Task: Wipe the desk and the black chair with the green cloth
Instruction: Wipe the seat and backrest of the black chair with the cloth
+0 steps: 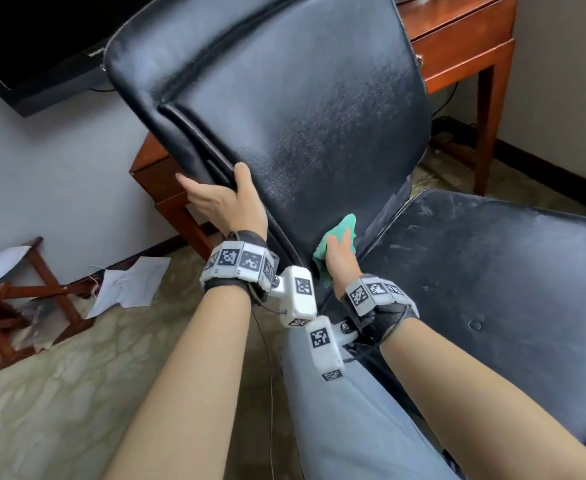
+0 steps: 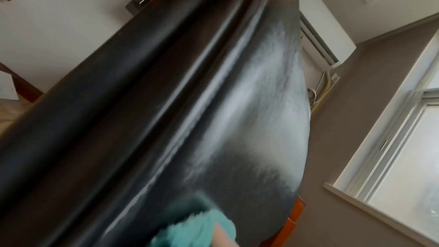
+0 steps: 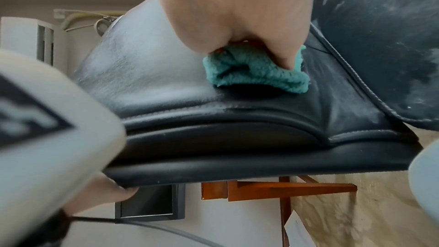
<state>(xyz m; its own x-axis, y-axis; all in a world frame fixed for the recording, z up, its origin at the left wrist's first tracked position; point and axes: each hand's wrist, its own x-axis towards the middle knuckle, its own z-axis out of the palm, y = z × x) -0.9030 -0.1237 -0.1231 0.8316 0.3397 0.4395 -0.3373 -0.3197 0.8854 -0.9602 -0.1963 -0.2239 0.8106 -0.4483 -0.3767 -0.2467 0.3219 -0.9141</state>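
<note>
The black chair [image 1: 284, 98] fills the upper middle of the head view, its backrest tilted and its dusty seat [image 1: 492, 289] to the right. My left hand [image 1: 222, 199] grips the backrest's left edge, thumb on the front face. My right hand [image 1: 340, 254] holds the bunched green cloth [image 1: 340, 230] against the bottom of the backrest, near the crease with the seat. In the right wrist view the right hand [image 3: 237, 25] pinches the green cloth [image 3: 256, 70] on the black leather [image 3: 166, 85]. The left wrist view looks up along the backrest [image 2: 190, 110], with the cloth [image 2: 204, 230] at the bottom. The wooden desk [image 1: 464, 39] stands behind the chair.
A black television [image 1: 32, 46] hangs on the wall at upper left. A folding wooden stand [image 1: 25, 299] and white papers [image 1: 132, 282] lie on the patterned carpet at left. A window [image 2: 403, 157] and a wall air conditioner [image 2: 323, 44] show in the left wrist view.
</note>
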